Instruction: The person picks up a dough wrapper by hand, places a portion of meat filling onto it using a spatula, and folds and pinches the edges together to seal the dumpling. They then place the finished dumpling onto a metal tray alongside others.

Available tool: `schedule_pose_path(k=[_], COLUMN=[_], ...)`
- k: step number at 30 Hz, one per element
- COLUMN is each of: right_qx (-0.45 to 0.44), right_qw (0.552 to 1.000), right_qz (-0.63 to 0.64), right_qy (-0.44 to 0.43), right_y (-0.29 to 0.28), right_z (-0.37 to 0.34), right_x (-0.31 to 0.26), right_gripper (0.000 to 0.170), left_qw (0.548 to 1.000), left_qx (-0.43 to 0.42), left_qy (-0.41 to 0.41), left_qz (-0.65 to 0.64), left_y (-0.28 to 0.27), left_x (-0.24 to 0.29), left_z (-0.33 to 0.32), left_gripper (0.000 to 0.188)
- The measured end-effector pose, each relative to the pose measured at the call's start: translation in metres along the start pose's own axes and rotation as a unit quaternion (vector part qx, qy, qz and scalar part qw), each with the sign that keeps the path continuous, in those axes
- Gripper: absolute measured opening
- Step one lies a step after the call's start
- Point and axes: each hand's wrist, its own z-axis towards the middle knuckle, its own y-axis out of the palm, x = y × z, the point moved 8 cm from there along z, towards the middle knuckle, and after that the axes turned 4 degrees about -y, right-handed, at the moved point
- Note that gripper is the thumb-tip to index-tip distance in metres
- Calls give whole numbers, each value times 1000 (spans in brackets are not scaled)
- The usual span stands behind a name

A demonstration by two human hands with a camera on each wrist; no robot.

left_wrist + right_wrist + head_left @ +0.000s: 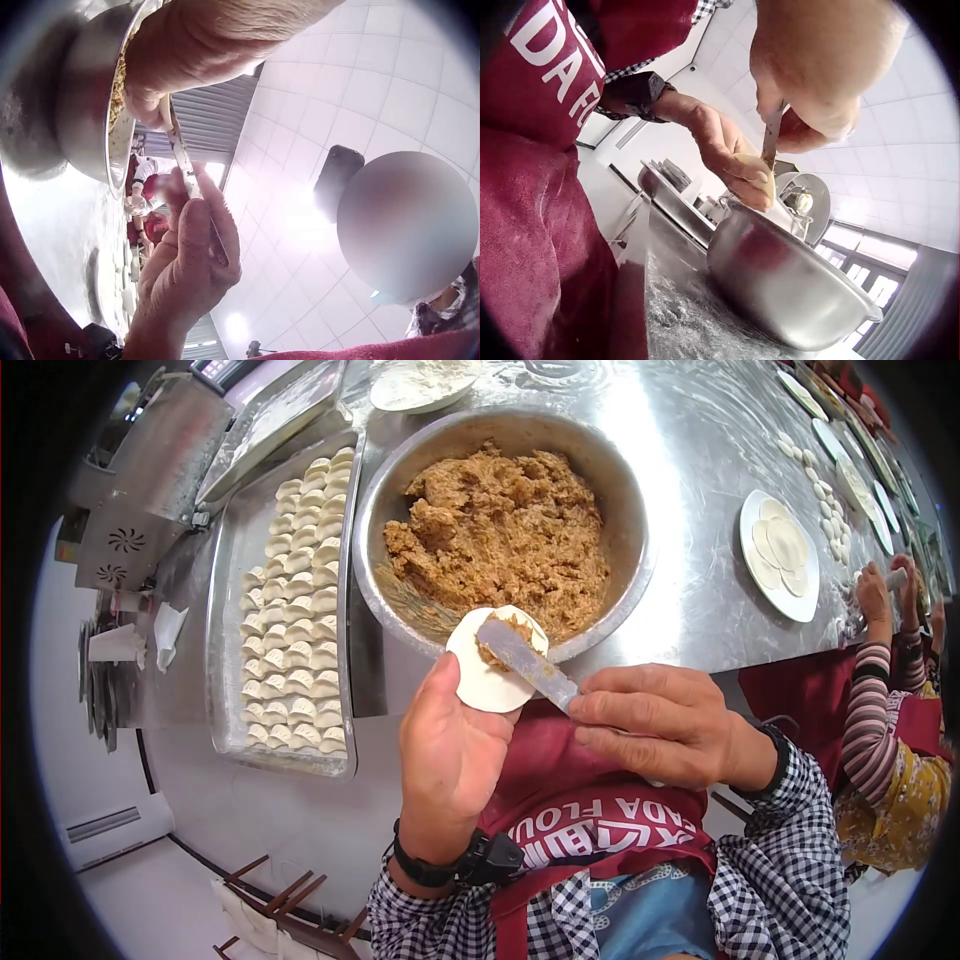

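A round dough wrapper (487,682) lies on the fingers of the left hand (450,745), just over the near rim of a steel bowl (640,550). The right hand (670,725) grips a flat metal spatula (535,668), its blade on a small lump of brown filling (518,628) on the wrapper. Much more filling (500,525) heaps inside the bowl. In the right wrist view the left hand (724,150) holds the wrapper (765,176) from below and behind, thumb at its edge. The left wrist view shows the right hand (187,270) pinching the spatula (182,154).
Left of the bowl, a metal tray (350,745) holds rows of folded dumplings (300,620). A plate (797,603) of wrappers stands at the right, with small dough pieces (828,510) beyond. A floured dish (420,400) sits behind the bowl. Another person's hands (875,600) work at the far right.
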Motion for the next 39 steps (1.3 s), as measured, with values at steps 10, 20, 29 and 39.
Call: schedule_pose_path(k=[10,20,29,39], right_qx=[59,50,201,206], right_qw=[994,999,950,808], right_qz=[67,-4,156,440], right_qy=[64,15,179,334], right_y=[-19,1,-49,-22], right_z=[-5,-8,-15,-35], right_x=[4,-7,27,70], right_gripper=[21,22,17,15], left_qw=[999,998,995,999], left_qx=[20,11,39,-22], left_qy=[39,56,87,21], left_qz=[-9,-11,-5,-35], left_y=[-1,3,0,4], left_x=[1,2,12,-2], left_z=[4,7,2,-2], left_gripper=[42,42,42,41])
